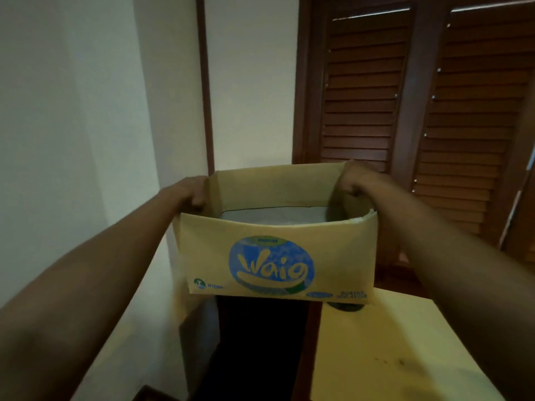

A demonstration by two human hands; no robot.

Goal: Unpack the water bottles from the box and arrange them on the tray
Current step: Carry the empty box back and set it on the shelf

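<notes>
A tan cardboard box with a round blue logo on its near side is held up in the air at the middle of the view. My left hand grips the box's left wall at the top edge. My right hand grips the right wall at the far corner. The top is open, and inside I see only a pale grey surface. No bottles and no tray are visible.
A yellow table lies below and to the right of the box, with a dark round object at its far edge under the box. Brown louvred shutters stand behind. A white wall is on the left, a dark gap below.
</notes>
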